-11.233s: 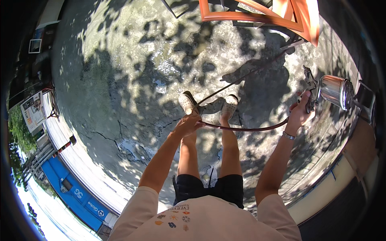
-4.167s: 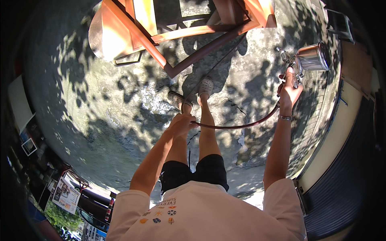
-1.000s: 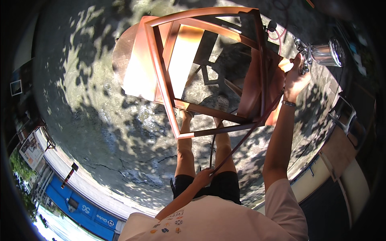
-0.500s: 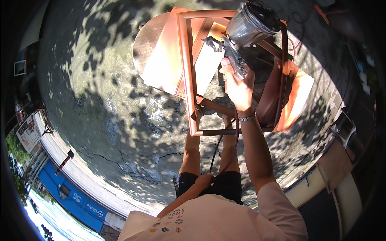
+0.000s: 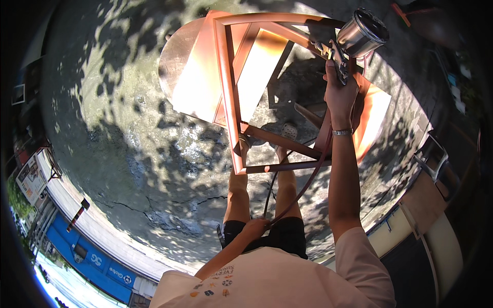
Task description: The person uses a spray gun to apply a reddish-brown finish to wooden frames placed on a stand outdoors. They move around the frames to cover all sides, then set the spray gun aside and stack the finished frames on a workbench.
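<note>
My right hand (image 5: pixel 340 97) is closed on a metal spray gun (image 5: pixel 336 64) with a shiny cup (image 5: pixel 362 32), held over the upper right of orange-brown wooden frames (image 5: pixel 226 87). My left hand (image 5: pixel 257 226) is closed on a dark red hose (image 5: pixel 299 195) at my waist; the hose runs up toward the gun. Orange-coated panels (image 5: pixel 195 82) sit beneath the frames on a rounded board (image 5: pixel 174 49), some glaring in sunlight. My feet in light clogs (image 5: pixel 287 131) are partly visible behind the lower rails.
Cracked concrete (image 5: pixel 123 154) in dappled shade surrounds the pieces. A metal stand (image 5: pixel 431 159) and leaning boards (image 5: pixel 418 205) are at the right. At the lower left are a signboard (image 5: pixel 32 178) and a blue wall (image 5: pixel 67 241) beside a pale road.
The frames, distant earlier, now lie right below me. My right hand swung the gun leftward over them, then back rightward over the last half second. My left hand has dropped to waist height with the hose.
</note>
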Tool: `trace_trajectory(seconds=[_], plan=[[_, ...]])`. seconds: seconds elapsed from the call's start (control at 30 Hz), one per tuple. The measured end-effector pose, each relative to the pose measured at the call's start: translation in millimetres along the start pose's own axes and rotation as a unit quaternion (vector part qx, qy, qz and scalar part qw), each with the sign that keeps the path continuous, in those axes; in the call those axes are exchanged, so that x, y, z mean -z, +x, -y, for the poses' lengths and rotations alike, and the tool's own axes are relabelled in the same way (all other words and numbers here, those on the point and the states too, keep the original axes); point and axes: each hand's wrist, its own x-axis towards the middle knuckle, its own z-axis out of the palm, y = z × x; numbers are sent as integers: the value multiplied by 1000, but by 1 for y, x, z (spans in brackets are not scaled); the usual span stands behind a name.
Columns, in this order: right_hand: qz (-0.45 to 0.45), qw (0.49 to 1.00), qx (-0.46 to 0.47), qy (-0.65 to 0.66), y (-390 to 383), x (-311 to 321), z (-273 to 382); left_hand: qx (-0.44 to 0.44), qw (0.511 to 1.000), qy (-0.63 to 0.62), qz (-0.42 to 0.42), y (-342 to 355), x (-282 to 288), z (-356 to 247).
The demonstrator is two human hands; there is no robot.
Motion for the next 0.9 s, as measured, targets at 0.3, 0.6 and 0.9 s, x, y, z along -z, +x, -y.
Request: trace_trajectory(seconds=[0.3, 0.6, 0.9], plan=[[-180, 974, -90, -105, 89, 145, -68, -84, 993, 77, -33, 4, 34, -89], [-96, 993, -63, -41, 86, 149, -26, -89, 994, 40, -43, 11, 12, -94], [151, 984, -45, 86, 7, -8, 65, -52, 998, -39, -4, -10, 11, -27]])
